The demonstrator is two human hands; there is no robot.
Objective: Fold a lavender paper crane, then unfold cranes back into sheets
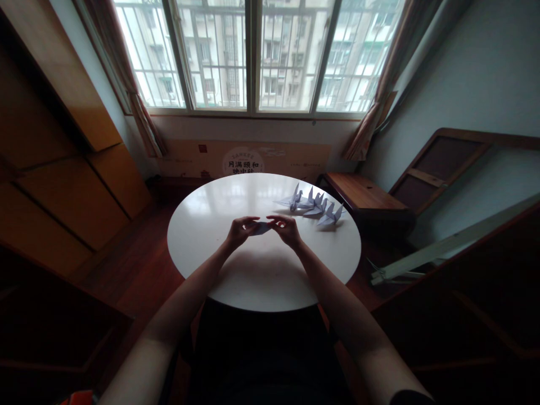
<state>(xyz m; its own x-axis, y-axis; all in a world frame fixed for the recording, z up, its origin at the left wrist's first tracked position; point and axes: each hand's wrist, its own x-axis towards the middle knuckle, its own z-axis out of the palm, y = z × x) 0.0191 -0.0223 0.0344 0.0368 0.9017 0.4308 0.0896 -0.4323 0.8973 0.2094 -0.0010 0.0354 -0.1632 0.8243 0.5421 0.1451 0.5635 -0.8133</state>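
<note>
The fingers of the left hand [242,226] and the right hand [286,227] are curled in, thumbs near the fingertips, pinching a small piece of folded paper [261,228] between them, one hand at each end. The paper is held over the middle of a round white counter [261,287], with a cluster of paper cranes [313,203] standing beyond the right hand, near the far right edge. Past the counter are a printed panel [291,154], a low wooden bench [367,191] and a barred window [287,62].

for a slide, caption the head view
Left hand and right hand hold a paper piece over a table with paper cranes.
</note>
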